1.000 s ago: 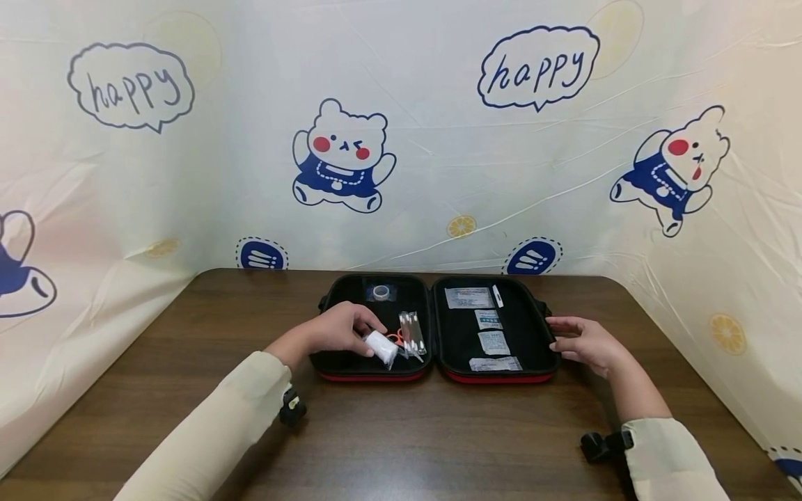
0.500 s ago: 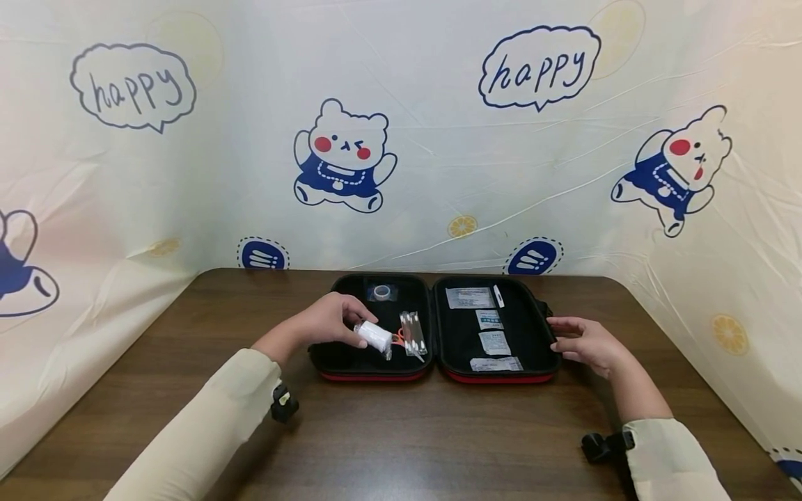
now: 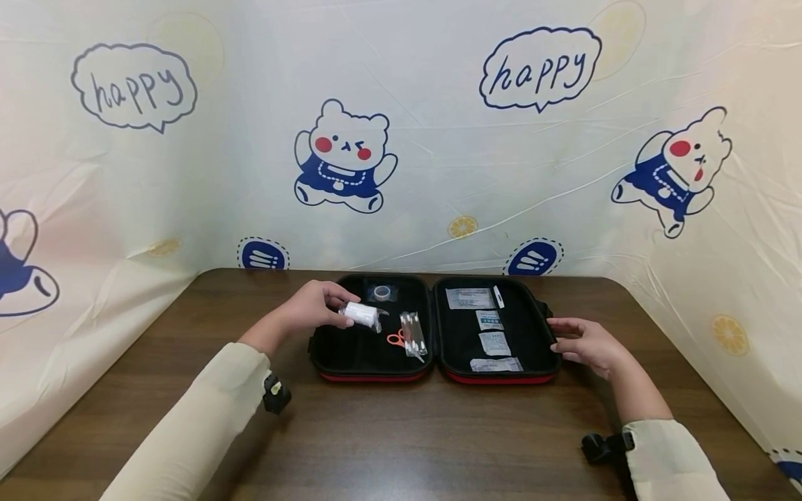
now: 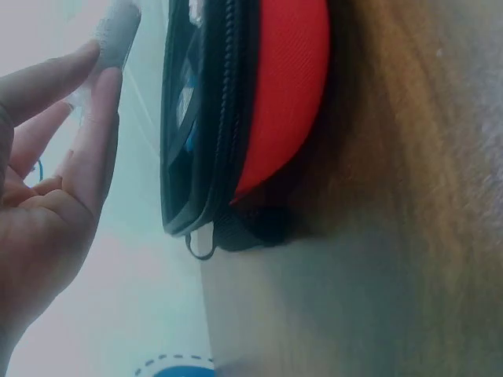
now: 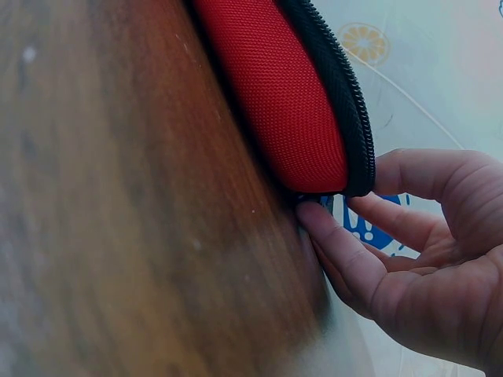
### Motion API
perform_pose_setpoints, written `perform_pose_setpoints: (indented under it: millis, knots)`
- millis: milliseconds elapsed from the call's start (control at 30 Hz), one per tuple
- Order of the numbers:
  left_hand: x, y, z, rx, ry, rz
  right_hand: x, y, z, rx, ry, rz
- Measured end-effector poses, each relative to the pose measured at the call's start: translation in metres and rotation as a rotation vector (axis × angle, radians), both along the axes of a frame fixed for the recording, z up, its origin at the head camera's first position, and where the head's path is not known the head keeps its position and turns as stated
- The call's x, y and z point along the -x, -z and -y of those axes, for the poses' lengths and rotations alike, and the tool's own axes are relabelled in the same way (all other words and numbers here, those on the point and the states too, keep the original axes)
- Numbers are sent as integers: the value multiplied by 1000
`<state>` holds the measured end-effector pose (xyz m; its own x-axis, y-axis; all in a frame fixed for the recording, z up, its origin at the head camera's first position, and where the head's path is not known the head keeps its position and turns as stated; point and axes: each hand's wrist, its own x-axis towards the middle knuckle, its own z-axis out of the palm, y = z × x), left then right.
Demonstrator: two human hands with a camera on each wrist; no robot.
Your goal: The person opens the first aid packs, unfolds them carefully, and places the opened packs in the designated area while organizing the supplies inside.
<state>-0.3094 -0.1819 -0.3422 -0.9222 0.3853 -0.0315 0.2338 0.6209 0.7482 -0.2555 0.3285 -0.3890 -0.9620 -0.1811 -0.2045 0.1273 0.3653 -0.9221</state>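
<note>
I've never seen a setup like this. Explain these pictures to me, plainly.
No robot is at work here; everything is done bare-handed. The wide picture comes from a camera worn on the head; the two close ones come from the left wrist camera and right wrist camera. On the wooden table lies an open red zip case with black lining. Its left half holds a tape roll, orange-handled scissors and a packet of cotton swabs; its right half holds flat packets and a small white stick. The left hand pinches a clear-wrapped white bandage roll above the case. The right hand touches the case's outer edge.
</note>
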Motion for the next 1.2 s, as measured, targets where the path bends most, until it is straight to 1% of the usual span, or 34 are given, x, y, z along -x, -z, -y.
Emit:
perform_pose_setpoints:
  millis: [100, 267, 333, 367, 567, 833, 933, 1133, 1200]
  knots:
    - [3, -2, 5, -29, -8, 24, 0, 0, 0, -2, 2, 1]
    - [9, -4, 12, -164, -17, 123, 0, 0, -1, -5, 5, 5]
    - [12, -3, 15, -202, -28, 150, 0, 0, -1, -4, 6, 7]
    - [14, -2, 16, -205, -34, 151, 0, 0, -1, -4, 6, 7]
    - [25, 2, 24, -193, -80, 132, 0, 0, -1, -2, 5, 5]
    - [33, 3, 25, -181, -176, 131, 1, 2, -1, 1, 7, 3]
    - [36, 3, 25, -160, -211, 130, 1, 2, -1, 7, 5, 4]
    - [45, 5, 24, -107, -251, 122, 2, 2, -1, 11, 6, 8]
    - [48, 6, 23, -88, -253, 113, 2, 3, -1, 8, 8, 7]
